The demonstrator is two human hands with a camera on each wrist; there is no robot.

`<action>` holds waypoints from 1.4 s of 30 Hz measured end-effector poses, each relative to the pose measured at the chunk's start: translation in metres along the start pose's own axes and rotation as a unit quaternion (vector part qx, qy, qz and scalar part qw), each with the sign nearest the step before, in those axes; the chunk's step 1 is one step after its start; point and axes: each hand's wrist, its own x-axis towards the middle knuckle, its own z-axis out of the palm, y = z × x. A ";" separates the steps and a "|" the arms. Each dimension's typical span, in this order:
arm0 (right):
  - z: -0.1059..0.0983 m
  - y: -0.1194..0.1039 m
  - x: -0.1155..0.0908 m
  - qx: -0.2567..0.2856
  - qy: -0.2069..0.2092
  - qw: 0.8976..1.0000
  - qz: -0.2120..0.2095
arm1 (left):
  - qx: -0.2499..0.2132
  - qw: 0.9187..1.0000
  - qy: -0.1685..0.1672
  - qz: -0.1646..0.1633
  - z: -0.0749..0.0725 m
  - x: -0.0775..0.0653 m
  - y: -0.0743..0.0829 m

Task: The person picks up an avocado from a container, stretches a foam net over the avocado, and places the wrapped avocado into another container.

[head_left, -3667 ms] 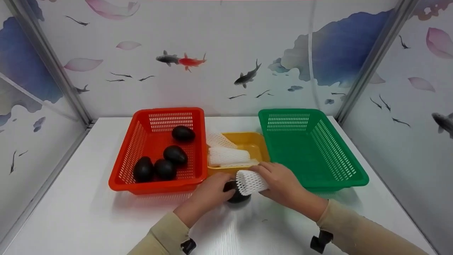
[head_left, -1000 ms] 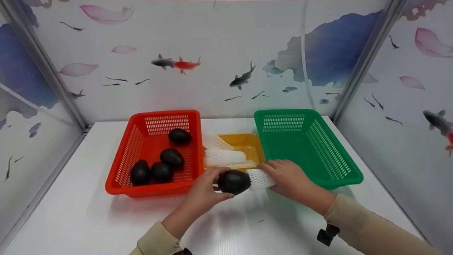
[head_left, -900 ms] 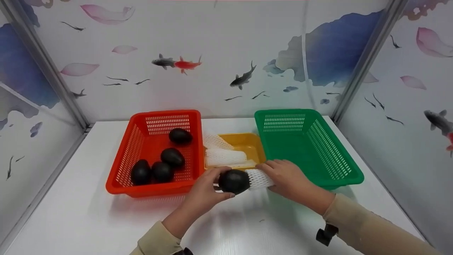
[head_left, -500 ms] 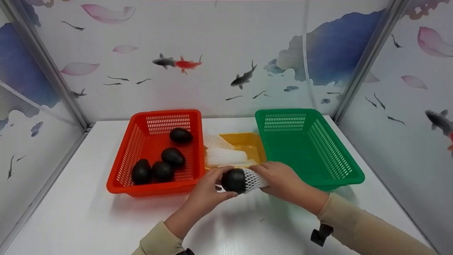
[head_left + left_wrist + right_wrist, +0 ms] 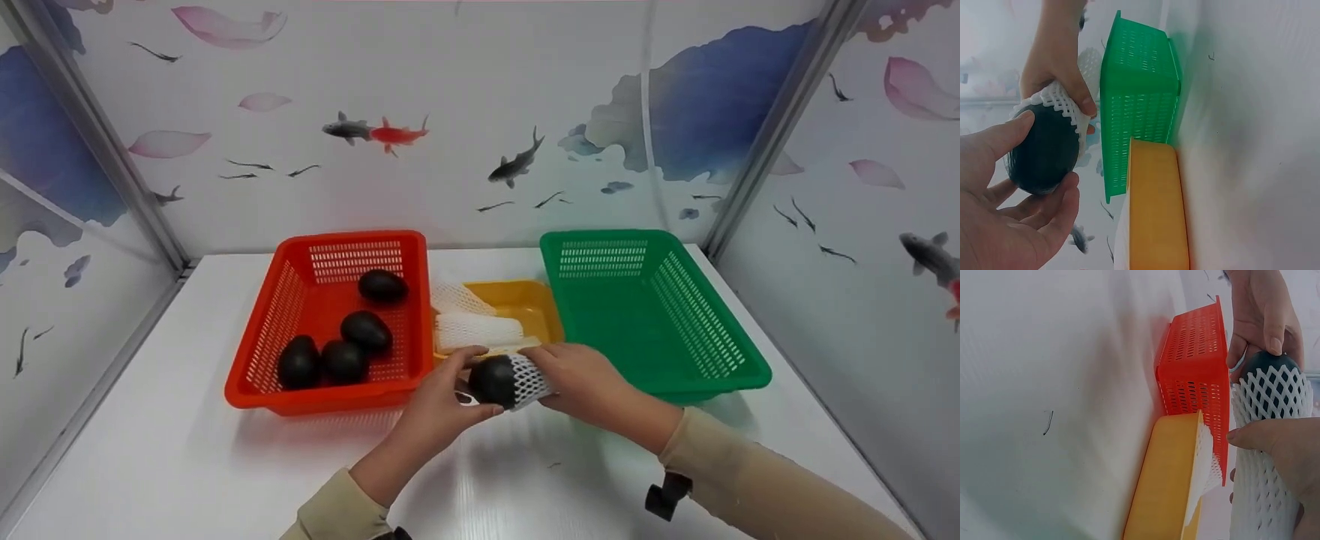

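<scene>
1. L hand [image 5: 441, 405] grips fruit [image 5: 491, 382] above tbl [image 5: 165, 435]; R hand [image 5: 589, 381] grips net [image 5: 529, 381], partly round fruit.
2. Tbl white, shiny; red bin [image 5: 322, 307], yellow bin [image 5: 538, 322], green bin [image 5: 615, 322] toward back.
3. Walls [image 5: 450, 60] white w/ fish prints [image 5: 516, 162].

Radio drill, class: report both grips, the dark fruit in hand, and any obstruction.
Left grip: holding dark fruit. Right grip: holding white net sleeve. Fruit partly inside sleeve, rest bare. No obstruction visible.
</scene>
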 end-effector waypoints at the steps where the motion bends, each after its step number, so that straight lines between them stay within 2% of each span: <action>1: 0.001 0.000 0.000 -0.003 0.003 1.000 -0.004 | -0.006 1.000 -0.002 -0.002 -0.001 0.000 -0.001; 9: 0.007 0.007 -0.002 -0.010 0.060 0.997 -0.049 | -0.080 0.994 -0.066 0.017 -0.013 -0.002 -0.011; 15: 0.005 0.005 -0.006 0.013 0.038 0.999 -0.029 | -0.111 0.990 -0.081 0.018 -0.015 -0.001 -0.013; 18: 0.004 0.004 -0.006 0.017 0.031 0.999 -0.019 | -0.115 0.990 -0.078 0.012 -0.014 -0.001 -0.012; 25: 0.001 0.000 -0.001 0.015 0.050 0.998 -0.021 | -0.114 0.992 -0.055 -0.003 -0.014 0.000 -0.009; 33: -0.006 -0.006 0.004 0.043 0.043 0.998 -0.012 | -0.109 0.993 -0.036 0.024 -0.015 0.000 -0.004; 42: -0.006 -0.011 0.008 0.055 0.045 0.997 -0.008 | -0.060 0.997 -0.005 0.042 -0.010 0.000 -0.001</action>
